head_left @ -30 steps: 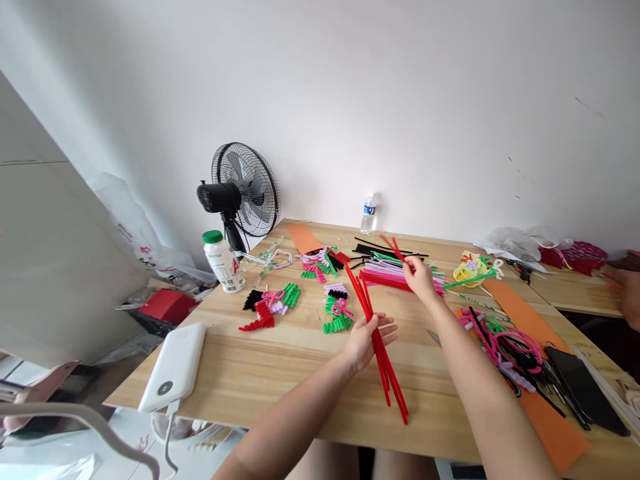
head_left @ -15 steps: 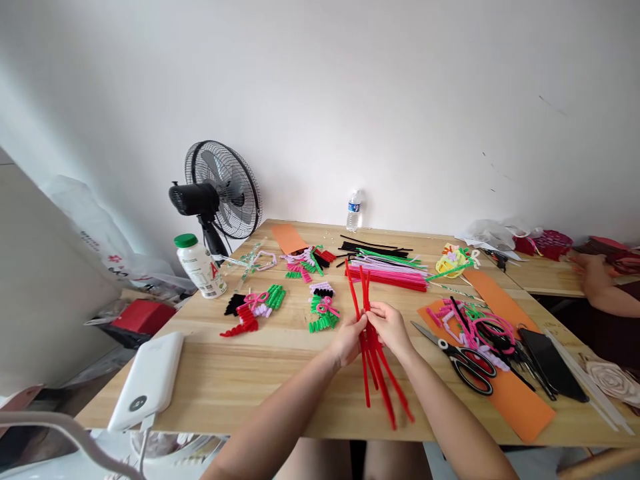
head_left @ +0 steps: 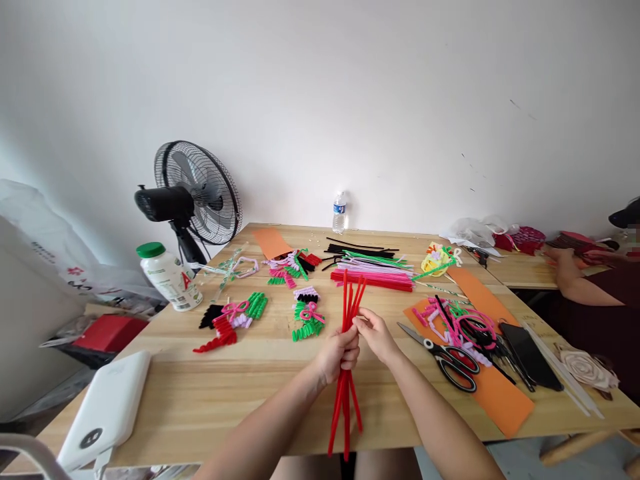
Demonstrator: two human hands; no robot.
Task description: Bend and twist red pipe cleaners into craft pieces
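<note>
Pipe cleaners (head_left: 343, 383), red, fan from the clenched left hand (head_left: 337, 353); the right hand (head_left: 377, 338) touches them, grip unclear.

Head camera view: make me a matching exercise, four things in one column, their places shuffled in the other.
1. red fuzzy craft stems
2. clear plastic water bottle
3. black-and-white-handled metal scissors
4. green-capped white plastic bottle

A. right of the right hand
B. beside the round black fan
C. gripped by the left hand
D. near the white wall

Pairs: 1-C, 2-D, 3-A, 4-B
</note>
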